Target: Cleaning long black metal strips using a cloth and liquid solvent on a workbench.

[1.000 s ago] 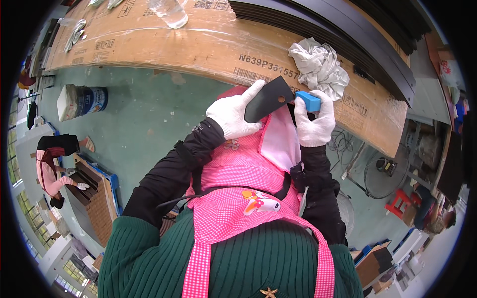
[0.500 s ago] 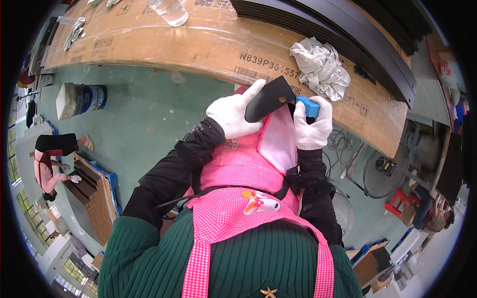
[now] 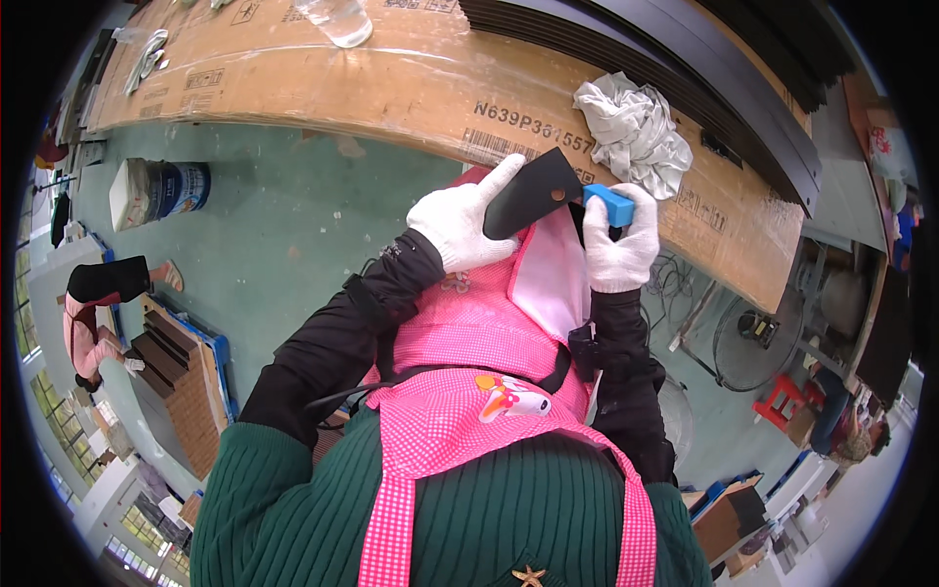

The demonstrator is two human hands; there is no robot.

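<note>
My left hand (image 3: 465, 220), in a white knit glove, is closed on a flat black rectangular piece (image 3: 531, 196) with a small brown round spot near its right end. The thumb lies along its upper left edge. My right hand (image 3: 621, 245), gloved the same way, grips a small blue block (image 3: 608, 204) between thumb and fingers. This block is just off the right end of the black piece; whether they touch I cannot tell. Both hands are over the pink checked apron (image 3: 460, 328), at the near edge of the cardboard-covered bench (image 3: 391, 93).
A crumpled pale cloth (image 3: 634, 132) lies on the bench beyond my right hand, with long dark panels (image 3: 675, 73) behind it. A clear container (image 3: 337, 22) stands farther left. On the floor are a bucket (image 3: 161, 194), a fan (image 3: 758, 328) and a red stool (image 3: 782, 399). A co-worker (image 3: 93, 328) bends over boards at left.
My right hand has shifted slightly to the right and up with the blue block. My left hand and the black piece stay nearly still. The co-worker at left has bent lower.
</note>
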